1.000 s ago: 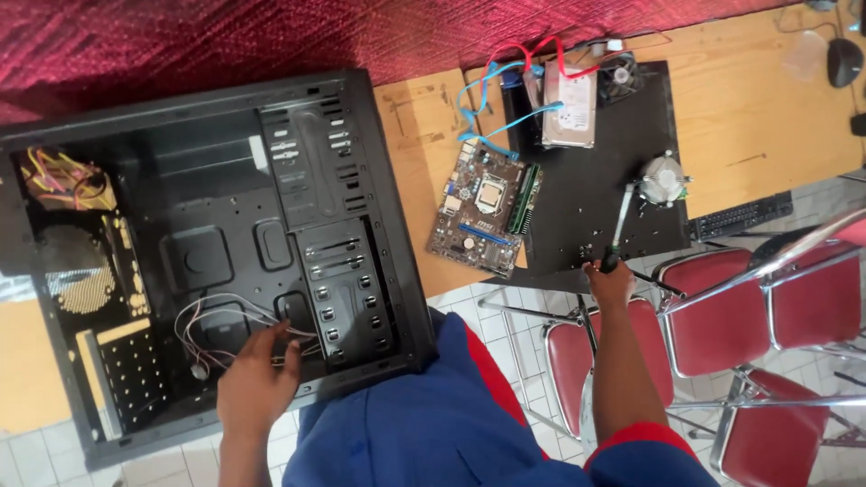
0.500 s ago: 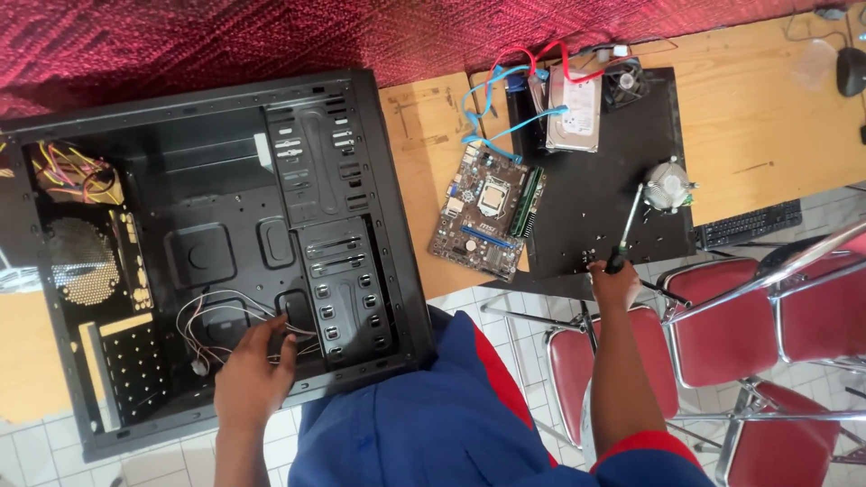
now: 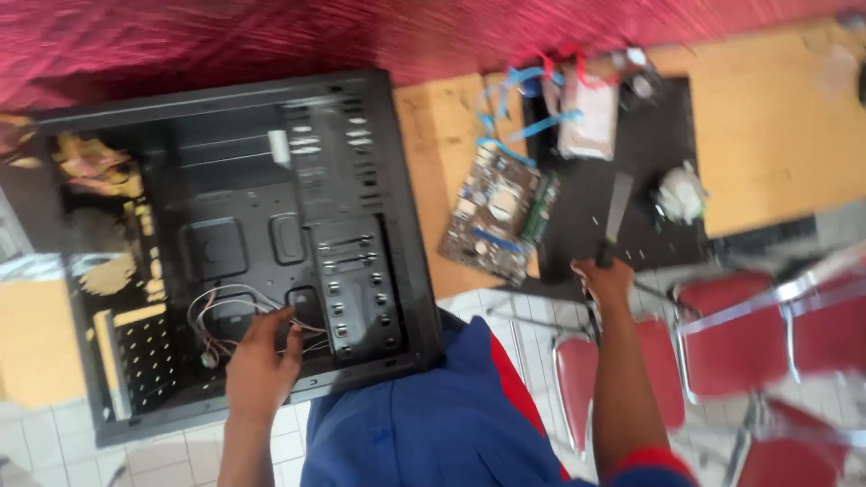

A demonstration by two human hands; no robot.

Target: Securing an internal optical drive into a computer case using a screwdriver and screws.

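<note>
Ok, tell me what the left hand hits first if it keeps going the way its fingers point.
Probably the loose wires in the computer case; the left hand is already at them. Blur makes depth uncertain.

Blurred view from above. Beyond both hands, along the top edge, a deep red ribbed carpet or cloth (image 3: pixel 271 36). Under and around them, a light wooden tabletop (image 3: pixel 767 135), bare past the right hand toward the upper right corner. Just right of the right hand, red padded chairs with chrome frames (image 3: pixel 776 316), pushed close to the table's edge. Below the left hand, pale square floor tiles (image 3: pixel 54 442) with dark grout. Even, soft light, no hard shadows.
</note>
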